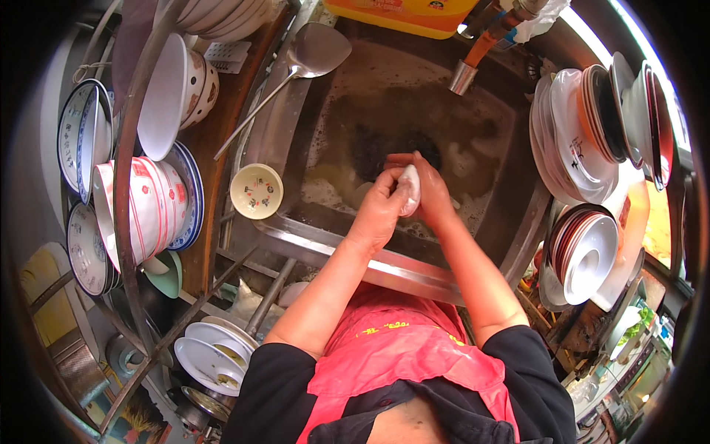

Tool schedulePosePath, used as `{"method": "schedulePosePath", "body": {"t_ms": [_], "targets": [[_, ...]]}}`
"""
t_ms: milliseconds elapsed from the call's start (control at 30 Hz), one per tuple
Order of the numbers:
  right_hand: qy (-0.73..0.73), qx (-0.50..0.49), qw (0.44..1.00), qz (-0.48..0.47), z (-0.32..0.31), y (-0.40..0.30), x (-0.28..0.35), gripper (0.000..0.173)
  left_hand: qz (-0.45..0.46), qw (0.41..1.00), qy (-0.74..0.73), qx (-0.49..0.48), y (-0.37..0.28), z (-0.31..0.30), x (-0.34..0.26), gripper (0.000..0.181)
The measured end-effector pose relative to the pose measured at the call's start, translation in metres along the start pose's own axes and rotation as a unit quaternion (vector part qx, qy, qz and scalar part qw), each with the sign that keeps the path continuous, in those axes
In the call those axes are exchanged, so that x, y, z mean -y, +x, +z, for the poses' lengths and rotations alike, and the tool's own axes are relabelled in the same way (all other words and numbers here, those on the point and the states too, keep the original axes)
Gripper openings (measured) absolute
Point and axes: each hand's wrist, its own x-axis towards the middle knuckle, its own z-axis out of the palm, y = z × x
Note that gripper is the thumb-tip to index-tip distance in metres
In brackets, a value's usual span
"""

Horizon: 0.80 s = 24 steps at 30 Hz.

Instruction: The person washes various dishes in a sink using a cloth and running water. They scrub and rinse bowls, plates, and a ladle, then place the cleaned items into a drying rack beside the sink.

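Note:
My left hand (378, 213) grips a wet white cloth (410, 191), its thumb pressed on the wad. My right hand (434, 191) closes around the cloth's other side, fingers partly hidden behind it. Both hands are above a metal sink (355, 244) of murky, sudsy water (471, 130). Dark and pale shapes under the surface are too unclear to name. A small cream bowl (256, 191) with printed figures stands by the sink's left corner. On the left rim lies a metal wok turner (317, 51), its handle pointing towards the bowl.
A faucet with a metal tip (462, 77) hangs over the far right. Behind the sink stands a yellow-orange plastic container (402, 12). Stacked plates (582, 144) and bowls (591, 260) line the right. A metal rack (130, 139) with bowls (144, 208) stands left; soiled plates (208, 361) sit lower.

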Motion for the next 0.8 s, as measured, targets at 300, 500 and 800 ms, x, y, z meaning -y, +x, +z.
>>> {"method": "schedulePosePath", "body": {"t_ms": [300, 500, 800], "targets": [[-0.485, 0.001, 0.873, -0.045, 0.038, -0.002, 0.04, 0.033, -0.045, 0.986, 0.15, 0.057, 0.006, -0.007, 0.027, 0.02], [-0.259, -0.043, 0.96, -0.099, 0.021, -0.011, -0.001, 0.038, 0.027, 0.993, 0.06, -0.098, 0.007, 0.007, 0.006, 0.02], [-0.071, -0.138, 0.975, -0.158, -0.007, 0.002, 0.0, 0.03, 0.018, 0.963, 0.269, 0.0, 0.011, -0.014, 0.016, 0.028]]}}
